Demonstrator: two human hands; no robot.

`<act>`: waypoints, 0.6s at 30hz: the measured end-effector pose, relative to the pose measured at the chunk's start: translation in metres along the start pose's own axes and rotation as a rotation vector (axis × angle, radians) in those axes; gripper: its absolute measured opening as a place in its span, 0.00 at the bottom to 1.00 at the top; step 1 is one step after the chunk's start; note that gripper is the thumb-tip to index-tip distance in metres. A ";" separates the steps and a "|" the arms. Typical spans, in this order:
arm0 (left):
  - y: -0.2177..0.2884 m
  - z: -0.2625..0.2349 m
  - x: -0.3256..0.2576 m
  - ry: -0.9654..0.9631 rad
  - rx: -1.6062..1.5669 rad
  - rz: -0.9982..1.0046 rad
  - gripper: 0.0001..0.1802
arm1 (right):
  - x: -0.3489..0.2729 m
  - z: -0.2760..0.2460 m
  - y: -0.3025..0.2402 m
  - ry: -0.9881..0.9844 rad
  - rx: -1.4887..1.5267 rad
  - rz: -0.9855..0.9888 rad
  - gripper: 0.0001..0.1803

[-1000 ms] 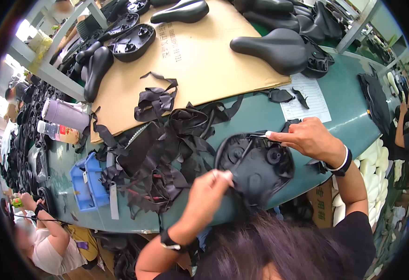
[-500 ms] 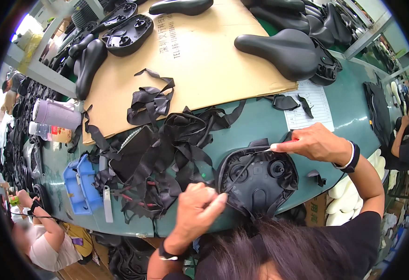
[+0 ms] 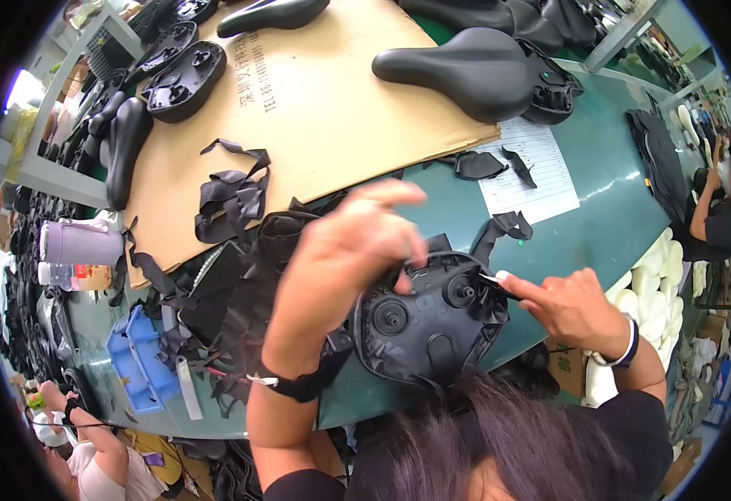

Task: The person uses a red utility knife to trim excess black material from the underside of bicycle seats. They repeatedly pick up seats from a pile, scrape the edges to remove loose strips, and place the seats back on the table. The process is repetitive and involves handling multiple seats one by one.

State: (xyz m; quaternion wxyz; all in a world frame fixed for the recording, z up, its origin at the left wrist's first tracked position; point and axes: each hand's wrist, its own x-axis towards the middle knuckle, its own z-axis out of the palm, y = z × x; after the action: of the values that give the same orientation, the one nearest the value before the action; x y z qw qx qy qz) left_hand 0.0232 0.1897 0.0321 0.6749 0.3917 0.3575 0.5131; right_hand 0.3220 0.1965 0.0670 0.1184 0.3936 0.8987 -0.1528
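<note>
A black bicycle saddle (image 3: 420, 334) lies upside down in front of me, its hard base with two round spring mounts facing up and dark cover material around its rim. My right hand (image 3: 566, 313) grips a small knife (image 3: 490, 278); its thin metal blade lies at the saddle's upper right rim, and the fingers hide most of its handle. My left hand (image 3: 357, 242), blurred, is raised over the saddle's upper left edge with its fingers apart and nothing visible in them. A loose black strip (image 3: 499, 232) lies beside the far rim.
Black scraps (image 3: 236, 196) lie on a cardboard sheet (image 3: 332, 108), with finished saddles (image 3: 466, 75) farther back. A paper form (image 3: 541, 179) is at the right. On the left stand a blue tray (image 3: 140, 359), a purple cup (image 3: 82, 244) and a bottle (image 3: 78, 275). Other people work at both sides.
My left hand has moved up and over the saddle, away from the strip stretched across it. The knife has shifted along the rim to the right. A loose strip now shows beyond the saddle.
</note>
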 end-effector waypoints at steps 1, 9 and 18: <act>-0.011 -0.001 0.003 -0.053 0.619 0.131 0.20 | 0.008 -0.002 0.005 -0.021 0.014 -0.028 0.23; -0.028 -0.019 0.009 -0.412 0.821 0.433 0.16 | 0.055 -0.009 0.014 -0.143 0.149 -0.317 0.26; 0.035 -0.018 0.000 0.316 -0.453 0.394 0.13 | -0.036 0.033 -0.019 -0.139 0.119 -0.029 0.29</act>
State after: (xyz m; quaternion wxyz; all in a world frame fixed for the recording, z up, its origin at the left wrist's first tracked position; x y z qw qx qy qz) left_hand -0.0069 0.1986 0.0553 0.5690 0.2091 0.2522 0.7543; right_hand 0.3350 0.1482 0.0519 0.1545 0.3753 0.8833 -0.2345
